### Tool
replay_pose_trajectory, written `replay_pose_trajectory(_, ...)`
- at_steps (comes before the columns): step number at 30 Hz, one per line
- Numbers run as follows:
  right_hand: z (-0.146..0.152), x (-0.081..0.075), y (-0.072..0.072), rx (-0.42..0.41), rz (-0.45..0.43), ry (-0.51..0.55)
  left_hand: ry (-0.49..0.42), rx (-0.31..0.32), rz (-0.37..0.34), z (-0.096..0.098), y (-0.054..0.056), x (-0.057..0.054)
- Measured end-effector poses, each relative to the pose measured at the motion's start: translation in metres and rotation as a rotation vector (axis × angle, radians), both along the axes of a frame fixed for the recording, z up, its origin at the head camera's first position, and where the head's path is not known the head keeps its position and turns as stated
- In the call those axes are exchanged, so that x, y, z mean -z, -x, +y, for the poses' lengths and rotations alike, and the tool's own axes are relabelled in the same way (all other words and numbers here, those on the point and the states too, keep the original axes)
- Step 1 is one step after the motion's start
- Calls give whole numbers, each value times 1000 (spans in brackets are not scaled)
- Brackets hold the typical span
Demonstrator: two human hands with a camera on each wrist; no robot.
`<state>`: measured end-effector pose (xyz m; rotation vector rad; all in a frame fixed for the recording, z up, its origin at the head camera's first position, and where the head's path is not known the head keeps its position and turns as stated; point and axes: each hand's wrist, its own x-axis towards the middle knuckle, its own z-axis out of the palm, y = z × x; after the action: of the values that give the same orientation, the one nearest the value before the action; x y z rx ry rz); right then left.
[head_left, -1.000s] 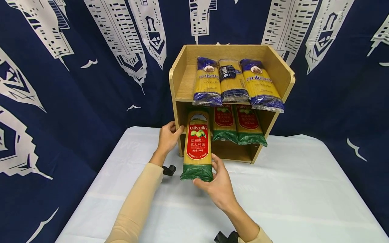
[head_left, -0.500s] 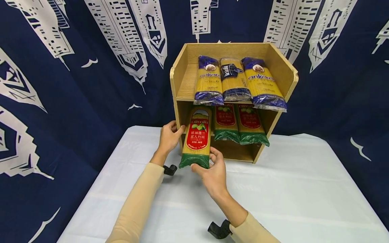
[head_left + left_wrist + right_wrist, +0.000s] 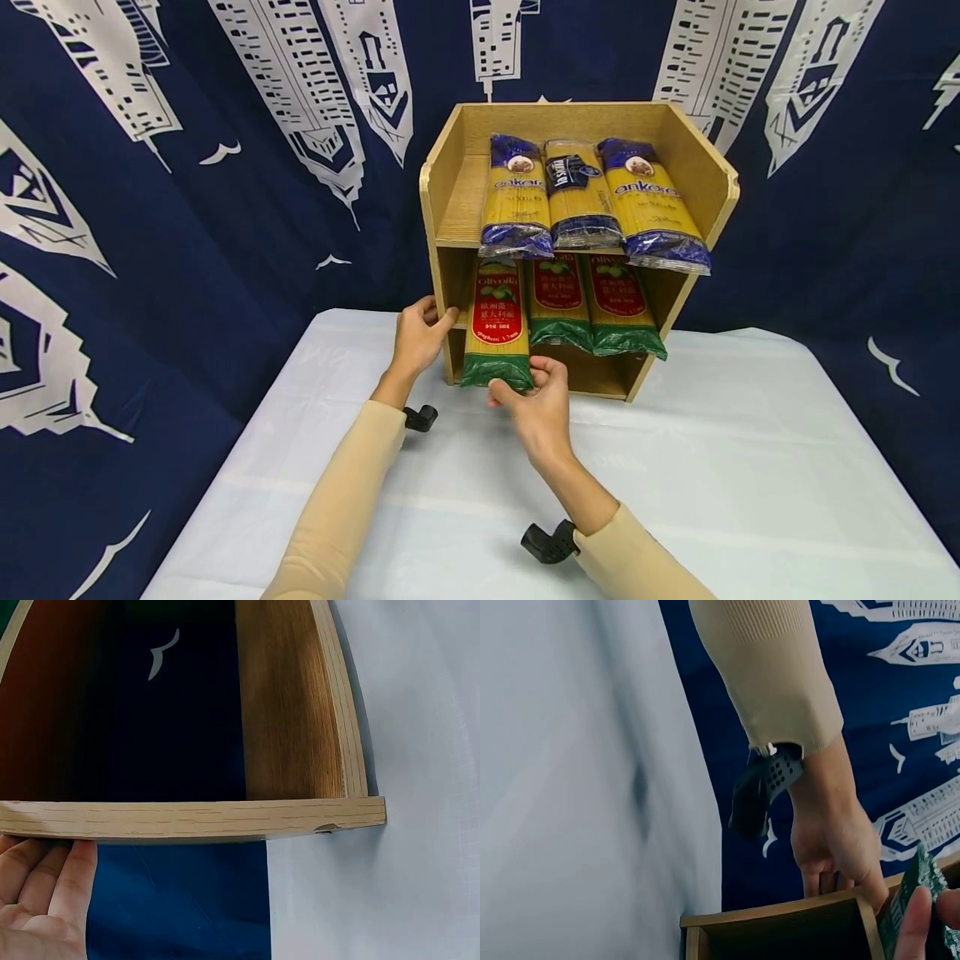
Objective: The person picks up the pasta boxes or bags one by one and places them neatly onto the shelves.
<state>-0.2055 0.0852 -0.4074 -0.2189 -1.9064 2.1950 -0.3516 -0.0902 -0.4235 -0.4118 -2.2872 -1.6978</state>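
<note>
A spaghetti packet [image 3: 497,312] with a red label and green end sits in the left of the middle compartment of a wooden shelf [image 3: 442,200], its front end sticking out. My right hand [image 3: 543,408] pinches the lower right corner of its green end. In the right wrist view, the fingertips [image 3: 913,922] close on the green wrapper [image 3: 911,900]. My left hand [image 3: 420,337] grips the shelf's left side panel, thumb at the front edge. In the left wrist view, the left hand's fingers [image 3: 71,881] lie along the panel's outer face.
Two matching spaghetti packets [image 3: 558,300] lie to the right on the same level. Three yellow-and-blue pasta packets [image 3: 517,200] lie on the top level, their ends overhanging. The shelf stands on a white-covered table [image 3: 735,467] before a dark blue patterned curtain [image 3: 247,217].
My right hand has pushed the left spaghetti packet back into the shelf. The packet has straightened from a tilt and lines up beside the other two. My left hand has kept its grip.
</note>
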Motion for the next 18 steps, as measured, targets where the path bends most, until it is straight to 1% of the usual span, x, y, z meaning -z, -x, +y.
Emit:
replay_pose_trajectory(4,0,3,-18,-59,40,78,5,-7,3,0,0,0)
replay_pose_trajectory(7,0,4,-33,-86,61,113,-1,-9,-7,0,0,0)
replay_pose_trajectory(10,0,4,-45,-126,107,146,1,-10,-10,0,0,-1)
replay_pose_trajectory(12,0,3,-51,-169,144,139,2,-11,-17,0,0,-1)
replay_pose_trajectory(15,0,3,-54,-248,188,102,5,-16,-22,0,0,-1)
replay_pose_trajectory(18,1,3,-54,-323,195,62,5,-16,-25,1,-1,1)
